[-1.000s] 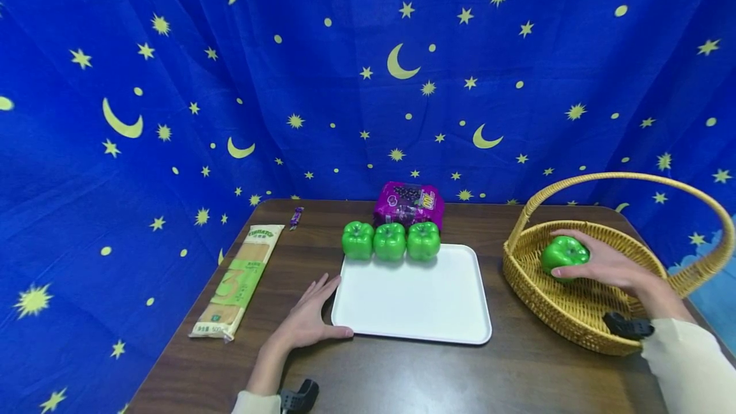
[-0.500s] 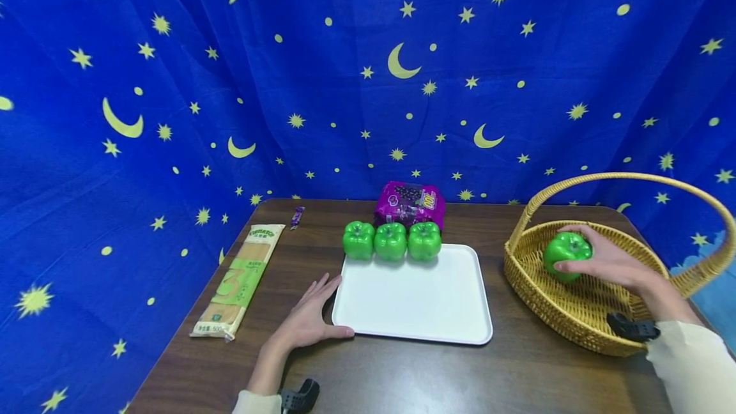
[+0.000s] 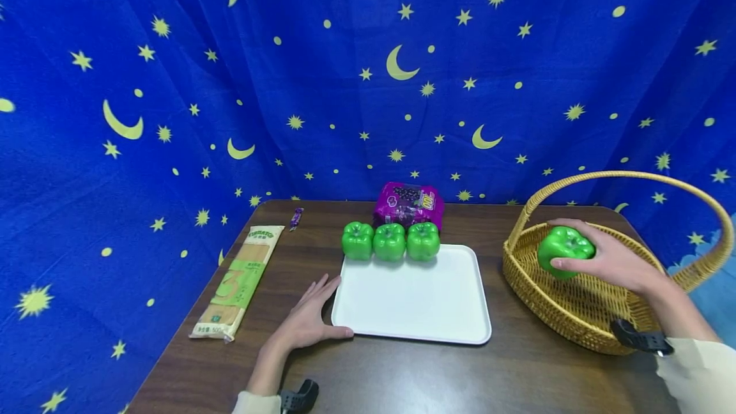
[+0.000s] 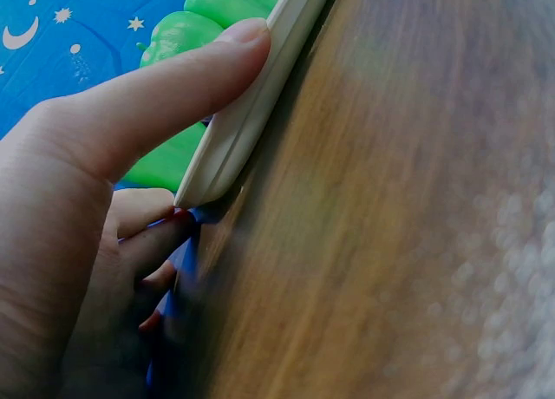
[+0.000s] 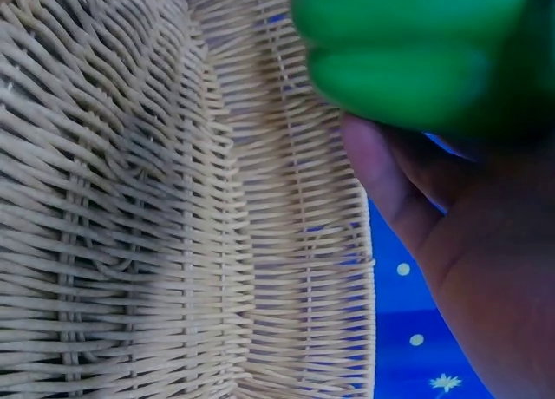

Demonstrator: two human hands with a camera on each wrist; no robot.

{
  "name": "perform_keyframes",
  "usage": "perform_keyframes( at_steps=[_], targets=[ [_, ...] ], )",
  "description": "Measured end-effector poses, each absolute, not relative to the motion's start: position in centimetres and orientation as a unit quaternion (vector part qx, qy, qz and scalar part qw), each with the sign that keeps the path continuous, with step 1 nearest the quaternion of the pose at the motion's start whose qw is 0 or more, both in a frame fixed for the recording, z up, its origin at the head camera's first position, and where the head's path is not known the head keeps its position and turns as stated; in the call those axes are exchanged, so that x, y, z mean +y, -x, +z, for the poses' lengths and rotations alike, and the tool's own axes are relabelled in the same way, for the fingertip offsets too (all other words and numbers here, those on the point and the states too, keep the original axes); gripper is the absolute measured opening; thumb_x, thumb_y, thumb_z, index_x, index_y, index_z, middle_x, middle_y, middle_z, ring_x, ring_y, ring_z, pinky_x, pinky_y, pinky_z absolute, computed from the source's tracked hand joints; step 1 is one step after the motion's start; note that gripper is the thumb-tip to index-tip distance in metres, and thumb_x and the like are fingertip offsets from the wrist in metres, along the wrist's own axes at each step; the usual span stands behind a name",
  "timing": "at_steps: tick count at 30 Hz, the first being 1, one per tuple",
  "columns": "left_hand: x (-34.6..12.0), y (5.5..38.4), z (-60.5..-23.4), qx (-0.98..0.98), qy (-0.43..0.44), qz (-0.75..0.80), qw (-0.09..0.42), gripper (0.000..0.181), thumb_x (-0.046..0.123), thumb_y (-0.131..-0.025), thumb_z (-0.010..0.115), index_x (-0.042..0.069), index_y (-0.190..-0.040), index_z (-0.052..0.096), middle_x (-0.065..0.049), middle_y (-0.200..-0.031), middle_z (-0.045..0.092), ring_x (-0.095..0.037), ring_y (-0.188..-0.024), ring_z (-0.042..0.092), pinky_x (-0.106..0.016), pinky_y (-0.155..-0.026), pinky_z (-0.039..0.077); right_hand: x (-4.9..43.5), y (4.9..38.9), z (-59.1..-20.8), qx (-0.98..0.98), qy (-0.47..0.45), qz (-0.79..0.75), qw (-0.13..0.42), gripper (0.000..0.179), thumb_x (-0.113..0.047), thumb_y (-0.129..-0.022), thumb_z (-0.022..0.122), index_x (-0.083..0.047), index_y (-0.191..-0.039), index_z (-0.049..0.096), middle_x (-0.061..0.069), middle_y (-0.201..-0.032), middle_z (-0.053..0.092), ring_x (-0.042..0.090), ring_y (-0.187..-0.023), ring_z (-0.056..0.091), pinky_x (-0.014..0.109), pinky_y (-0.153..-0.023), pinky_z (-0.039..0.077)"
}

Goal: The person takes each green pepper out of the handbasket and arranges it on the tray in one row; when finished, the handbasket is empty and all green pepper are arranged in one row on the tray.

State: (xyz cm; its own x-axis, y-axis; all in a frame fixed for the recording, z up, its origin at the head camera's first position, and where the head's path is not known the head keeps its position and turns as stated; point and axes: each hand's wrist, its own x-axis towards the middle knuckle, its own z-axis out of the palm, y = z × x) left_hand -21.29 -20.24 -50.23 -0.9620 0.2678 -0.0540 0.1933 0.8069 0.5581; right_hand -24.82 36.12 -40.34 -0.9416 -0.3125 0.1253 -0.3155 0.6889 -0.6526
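My right hand (image 3: 618, 262) grips a glossy green bell pepper (image 3: 565, 252), thumb at its near side and fingers round the back. The pepper is held up inside the wicker basket (image 3: 520, 283), above the woven bottom; in the right wrist view the green bell pepper (image 5: 408, 65) fills the upper right. At the near left corner of a white tray (image 3: 411, 302) is my left hand (image 3: 307, 318), fingers extended along the left edge and thumb at the front rim. Three more green bell peppers (image 3: 390, 242) stand in a row along the tray's far edge.
Behind the peppers lies a purple grape-print package (image 3: 409, 203). A long pack of noodles (image 3: 238, 283) lies at the table's left, with a small purple-wrapped candy (image 3: 296, 218) beyond it. The basket's tall handle (image 3: 621, 176) arches over it. A blue star-print curtain (image 3: 322, 82) hangs behind the table.
My right hand has lifted the green bell pepper slightly from the basket's bottom, its wrist shifting right. The left hand, tray and three other peppers stay in place.
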Motion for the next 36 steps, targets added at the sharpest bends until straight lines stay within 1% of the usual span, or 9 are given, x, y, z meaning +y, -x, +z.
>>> perform_keyframes(
  at_steps=[6,9,15,22,33,36],
  targets=[
    [-20.3,21.3,-50.3,0.948,-0.122,0.287,0.065,0.121,0.077,-0.056,0.074,0.019,-0.153,0.029,-0.01,-0.156,0.025,-0.035,-0.143,0.012,-0.057,-0.113,0.014,35.4,24.1,-39.5,-0.917,-0.142,0.372,0.0,0.074,-0.027,-0.087,0.072,-0.003,-0.14,0.027,0.022,-0.111,0.049,0.024,-0.087,0.057,0.033,-0.065,0.053],
    [-20.3,21.4,-50.3,0.949,-0.123,0.284,0.062,0.122,0.077,-0.056,0.073,0.019,-0.153,0.029,-0.01,-0.156,0.025,-0.034,-0.143,0.012,-0.057,-0.113,0.014,34.9,23.6,-39.0,-0.912,-0.152,0.38,-0.001,0.072,-0.025,-0.086,0.073,-0.001,-0.137,0.027,0.022,-0.111,0.048,0.023,-0.087,0.057,0.032,-0.065,0.053],
    [-20.2,21.5,-50.2,0.949,-0.122,0.283,0.063,0.122,0.077,-0.056,0.073,0.019,-0.153,0.028,-0.008,-0.156,0.026,-0.033,-0.144,0.012,-0.055,-0.113,0.013,33.5,23.0,-38.7,-0.902,-0.186,0.389,0.009,0.067,-0.02,-0.085,0.074,-0.007,-0.135,0.032,0.018,-0.112,0.047,0.021,-0.088,0.056,0.031,-0.066,0.053],
    [-20.1,21.5,-50.5,0.948,-0.129,0.283,0.065,0.122,0.077,-0.056,0.073,0.018,-0.153,0.028,-0.006,-0.155,0.028,-0.031,-0.144,0.012,-0.054,-0.114,0.012,32.0,22.9,-39.1,-0.893,-0.197,0.405,0.001,0.065,-0.02,-0.084,0.074,-0.01,-0.135,0.035,0.015,-0.115,0.048,0.022,-0.092,0.056,0.03,-0.069,0.054],
    [-20.2,21.5,-50.5,0.949,-0.118,0.283,0.07,0.122,0.076,-0.056,0.074,0.018,-0.153,0.029,-0.009,-0.156,0.026,-0.033,-0.144,0.012,-0.055,-0.113,0.013,30.0,23.3,-39.3,-0.893,-0.209,0.399,-0.013,0.068,-0.026,-0.083,0.076,-0.014,-0.136,0.036,0.012,-0.114,0.05,0.027,-0.093,0.055,0.033,-0.069,0.053],
    [-20.2,21.5,-50.5,0.949,-0.12,0.282,0.072,0.121,0.076,-0.057,0.073,0.018,-0.153,0.028,-0.008,-0.156,0.026,-0.032,-0.144,0.012,-0.055,-0.114,0.013,28.9,23.2,-39.3,-0.896,-0.215,0.387,-0.015,0.071,-0.03,-0.082,0.078,-0.017,-0.138,0.037,0.011,-0.115,0.051,0.027,-0.094,0.054,0.034,-0.07,0.053]
  ],
)
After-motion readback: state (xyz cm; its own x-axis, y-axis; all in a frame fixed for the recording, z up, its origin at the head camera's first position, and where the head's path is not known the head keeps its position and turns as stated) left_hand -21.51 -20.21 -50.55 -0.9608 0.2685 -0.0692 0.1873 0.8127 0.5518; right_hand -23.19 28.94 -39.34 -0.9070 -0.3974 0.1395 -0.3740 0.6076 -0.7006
